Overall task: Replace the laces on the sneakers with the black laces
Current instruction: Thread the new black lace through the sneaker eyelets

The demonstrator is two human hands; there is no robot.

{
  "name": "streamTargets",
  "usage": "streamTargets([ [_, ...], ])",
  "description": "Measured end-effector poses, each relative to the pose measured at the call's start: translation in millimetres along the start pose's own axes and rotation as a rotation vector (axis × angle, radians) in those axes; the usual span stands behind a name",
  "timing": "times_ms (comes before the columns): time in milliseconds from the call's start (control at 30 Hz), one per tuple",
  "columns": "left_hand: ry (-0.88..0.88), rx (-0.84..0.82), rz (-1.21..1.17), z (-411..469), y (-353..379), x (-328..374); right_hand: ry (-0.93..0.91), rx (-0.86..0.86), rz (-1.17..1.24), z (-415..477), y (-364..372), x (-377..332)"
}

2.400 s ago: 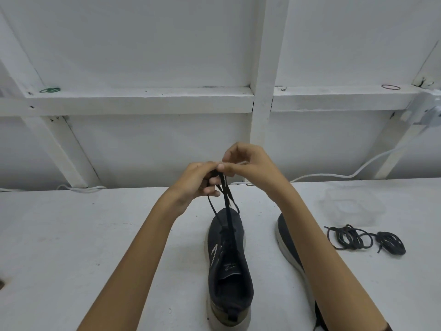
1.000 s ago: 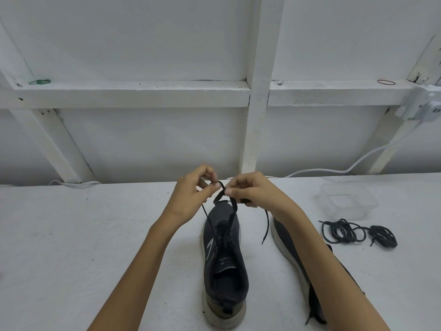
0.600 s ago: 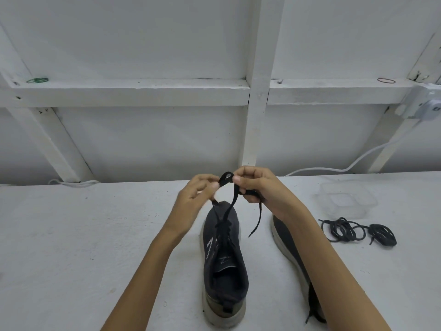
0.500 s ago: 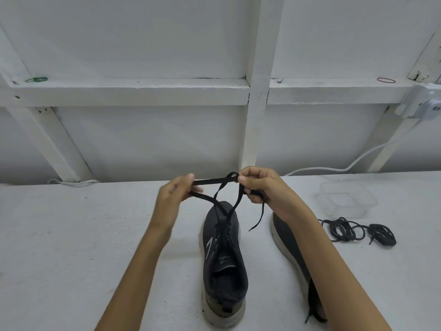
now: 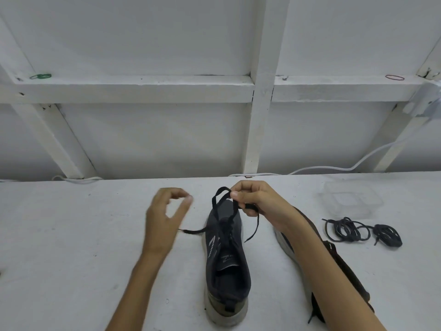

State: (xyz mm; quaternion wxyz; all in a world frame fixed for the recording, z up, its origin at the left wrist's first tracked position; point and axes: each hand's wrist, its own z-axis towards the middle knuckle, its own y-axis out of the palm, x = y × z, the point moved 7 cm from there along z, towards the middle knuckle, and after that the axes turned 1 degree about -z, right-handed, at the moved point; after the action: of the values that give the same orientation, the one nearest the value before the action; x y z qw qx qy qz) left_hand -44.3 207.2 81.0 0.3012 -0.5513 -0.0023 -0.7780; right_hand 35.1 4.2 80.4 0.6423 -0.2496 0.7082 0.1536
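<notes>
The hands are apart. The left hand (image 5: 167,217) hovers above the table (image 5: 71,235) to the left of the sneaker (image 5: 226,261), blurred, its fingers loosely curved round an open gap and holding nothing that can be made out. The right hand (image 5: 259,203) pinches a raised loop of the black lace (image 5: 220,195) between thumb and fingertips, above the sneaker's toe. The sneaker stands on the table between the forearms, heel towards the person. One lace end lies on the table to its left, near the left hand, and the other hangs down from the right hand. A second sneaker (image 5: 285,240) lies largely hidden under the right forearm. Further right sit two bundles of dark laces (image 5: 346,231) and, behind them, a clear plastic container (image 5: 350,199).
</notes>
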Motion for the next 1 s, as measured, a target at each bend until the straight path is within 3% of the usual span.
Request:
streamTargets([
  [133, 0.101, -0.195, -0.037, -21.5, 51.1, 31.9, 0.004, -0.046, -0.001, 0.6, 10.4, 4.7],
  [267, -0.007, -0.157, -0.101, -20.8, 55.3, 26.4, 0.011, -0.063, 0.01, -4.2, 8.1, 9.0],
  [467, -0.024, -0.28, -0.105, -21.6, 56.5, 19.5, 0.026, -0.113, 0.011, -14.4, 8.2, 13.4],
  [667, -0.217, 0.038, -0.265, -13.7, 1.6, -20.4, 0.118, 0.058, -0.11, -27.6, -27.4, 28.7],
  [800, -0.311, 0.227, -0.143, -15.9, -46.2, -49.7, 0.169, 0.173, -0.397, -36.5, -55.8, 44.5],
  [867, -0.357, 0.219, -0.007, -19.9, -61.1, -64.9, 0.207, 0.234, -0.639, -39.2, -66.4, 50.1],
  [1000, -0.389, -0.168, 0.558, -32.5, -45.7, -92.3, 0.315, 0.272, -1.141, -45.6, -62.7, 48.3],
])
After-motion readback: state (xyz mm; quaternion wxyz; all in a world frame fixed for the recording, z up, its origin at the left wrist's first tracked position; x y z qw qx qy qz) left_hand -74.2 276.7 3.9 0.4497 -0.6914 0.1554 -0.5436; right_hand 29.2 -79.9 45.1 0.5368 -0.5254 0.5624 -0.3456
